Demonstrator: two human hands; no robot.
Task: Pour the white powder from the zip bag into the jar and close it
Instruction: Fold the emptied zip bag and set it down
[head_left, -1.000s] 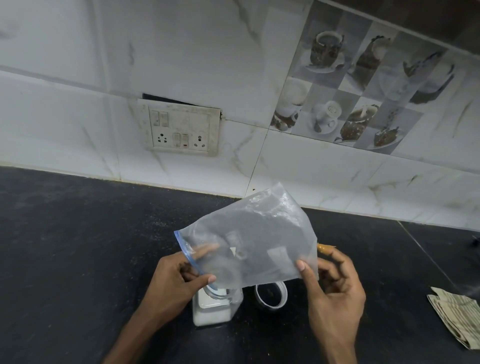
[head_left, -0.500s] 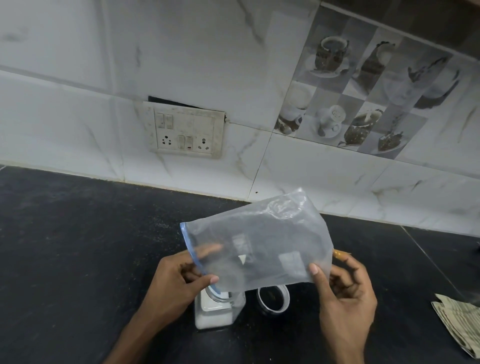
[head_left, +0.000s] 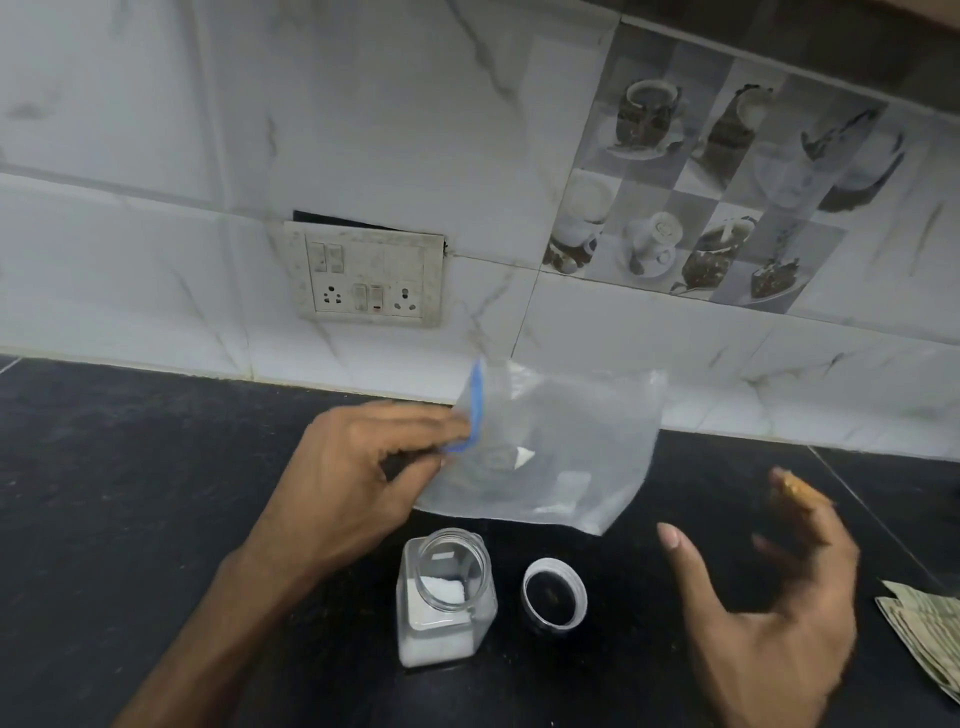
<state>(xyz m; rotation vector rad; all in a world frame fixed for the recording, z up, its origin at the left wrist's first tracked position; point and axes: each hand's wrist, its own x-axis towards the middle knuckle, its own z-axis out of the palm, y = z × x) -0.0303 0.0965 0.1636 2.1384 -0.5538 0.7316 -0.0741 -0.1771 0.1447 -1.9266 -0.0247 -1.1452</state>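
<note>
My left hand (head_left: 358, 462) grips the clear zip bag (head_left: 561, 452) by its blue zip edge, holding it in the air above the black counter, behind the jar. The bag looks nearly empty, with a few white traces inside. The square clear jar (head_left: 447, 597) stands open below it, holding white powder at the bottom. Its round lid (head_left: 554, 596) lies upside down on the counter just right of the jar. My right hand (head_left: 769, 608) is open, fingers spread, to the right of the lid and apart from the bag.
The black counter (head_left: 130, 519) runs to a white marble-tiled wall with a socket panel (head_left: 366, 275). A folded striped cloth (head_left: 924, 634) lies at the right edge.
My right hand has let go of the bag and dropped to the right. My left hand has lifted the bag up and away from the jar mouth, which now shows.
</note>
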